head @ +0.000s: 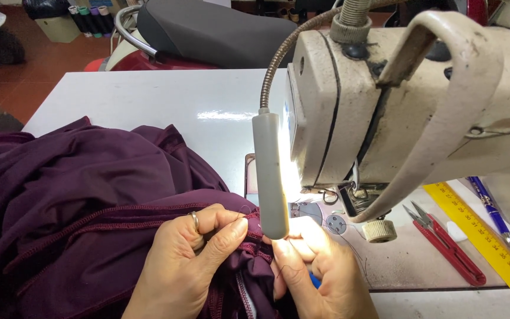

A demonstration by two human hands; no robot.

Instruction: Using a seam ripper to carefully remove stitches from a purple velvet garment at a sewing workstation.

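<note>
Both hands meet at the near centre of the white sewing table (149, 100), just in front of the needle area of a cream industrial sewing machine (385, 112). The left hand (187, 260), a ring on one finger, pinches a folded edge of the maroon garment (72, 201) between thumb and forefinger, fingers curled closed on the cloth. The right hand (320, 272) closes its fingertips on the same bunched edge from the right side, and a small blue object shows under its fingers; what it is cannot be told. Holding the fabric from both sides keeps the seam taut and raised into the light.

That light comes from a grey lamp head (270, 177) on a ribbed gooseneck, hung low beside the machine's face so that it shines straight onto the fingertips. A fine dark thread loops loosely near the fingers.

The garment is a soft, slightly shiny knit that falls in heavy folds over the left half of the table; a row of overlock stitching runs along it as a ridged line. The machine's paint is worn and grimy, with a curved guard bar crossing its front.

On the right, within easy reach, lie red-handled thread snips (447, 245), a yellow ruler (488, 239) and a blue pen (491, 212). Far behind the table stands a scooter seat (208, 29).
</note>
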